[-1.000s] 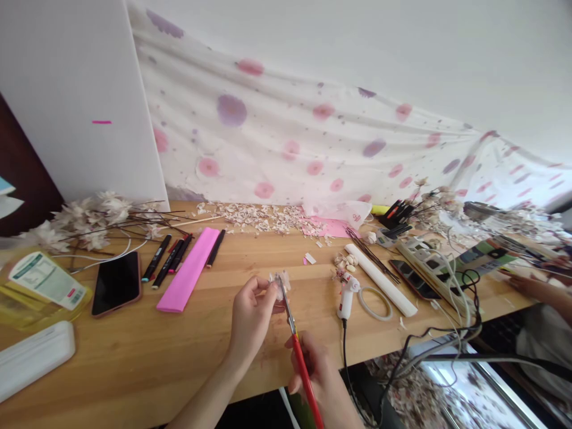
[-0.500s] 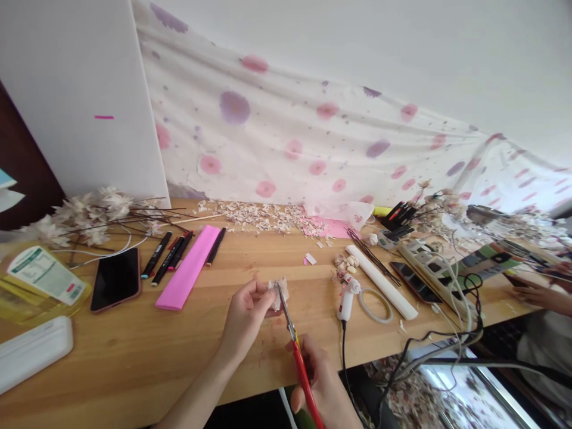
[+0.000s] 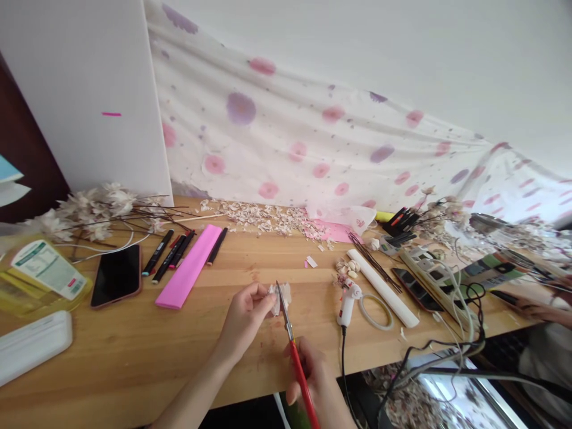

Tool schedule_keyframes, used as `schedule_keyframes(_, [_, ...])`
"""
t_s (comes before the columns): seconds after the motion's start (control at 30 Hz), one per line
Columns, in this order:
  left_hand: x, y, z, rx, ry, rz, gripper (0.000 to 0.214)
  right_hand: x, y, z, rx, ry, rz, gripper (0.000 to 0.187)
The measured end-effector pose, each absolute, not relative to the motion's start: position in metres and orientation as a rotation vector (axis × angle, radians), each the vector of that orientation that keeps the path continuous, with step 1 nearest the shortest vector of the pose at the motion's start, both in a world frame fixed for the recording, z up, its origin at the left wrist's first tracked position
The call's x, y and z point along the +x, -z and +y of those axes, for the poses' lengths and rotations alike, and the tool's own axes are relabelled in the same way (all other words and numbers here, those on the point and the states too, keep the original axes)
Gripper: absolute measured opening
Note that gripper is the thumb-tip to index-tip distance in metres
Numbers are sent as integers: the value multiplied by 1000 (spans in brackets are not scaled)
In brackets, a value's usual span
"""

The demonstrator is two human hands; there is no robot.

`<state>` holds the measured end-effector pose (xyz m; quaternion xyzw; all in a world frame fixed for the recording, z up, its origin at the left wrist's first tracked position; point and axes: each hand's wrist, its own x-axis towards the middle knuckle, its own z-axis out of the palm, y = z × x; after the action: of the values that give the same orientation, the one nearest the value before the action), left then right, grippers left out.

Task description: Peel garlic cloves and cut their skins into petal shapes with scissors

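Observation:
Between the fingertips of my left hand (image 3: 245, 316) is a small, thin, off-white piece of crinkled material (image 3: 284, 297), perhaps paper or a dried petal. My right hand (image 3: 315, 372) is wrapped round the red handles of a pair of scissors (image 3: 297, 363). The blades point away from me and cross the pale piece just right of my left fingertips. Part of the piece lies behind the blades and fingers. To the right of the scissors, a white glue gun (image 3: 348, 301) stands on the wooden table (image 3: 134, 357).
Pale scraps (image 3: 268, 219) lie along the wall. At left are a pink folded strip (image 3: 190, 265), markers (image 3: 172, 256), a phone (image 3: 117, 275) and a yellow liquid bottle (image 3: 40, 274). Rightward lie a white roll (image 3: 384, 289), a power strip (image 3: 440, 289), cables and a co-worker's hand (image 3: 536, 307).
The scissor blades have tilted slightly and now lie across the pale piece, more of which shows to their right. The whole view has shifted a little. Both hands keep their hold.

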<state>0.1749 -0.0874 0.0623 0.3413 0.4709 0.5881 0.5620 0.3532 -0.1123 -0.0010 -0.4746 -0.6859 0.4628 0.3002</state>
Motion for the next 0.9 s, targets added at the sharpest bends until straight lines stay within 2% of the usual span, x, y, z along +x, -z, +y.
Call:
schedule_keyframes(0.2, [168, -50, -86, 775, -1449, 1178, 27, 347, 3, -119, -1176, -1522, -1522, 62])
schedule_keyframes(0.3, [167, -42, -95, 843, -1499, 1241, 28, 335, -11, -123, -1236, -1473, -1350, 52])
schedule_keyframes(0.47, [178, -30, -118, 778, -1469, 1234, 26, 308, -26, -122, -1242, -1411, -1088, 54])
schedule_keyframes(0.73, [187, -19, -133, 599, -1507, 1167, 28, 299, -17, -125, -1185, -1465, -1049, 45])
schedule_keyframes(0.9, [176, -14, -136, 485, -1410, 941, 37, 302, -13, -121, -1064, -1578, -1011, 46])
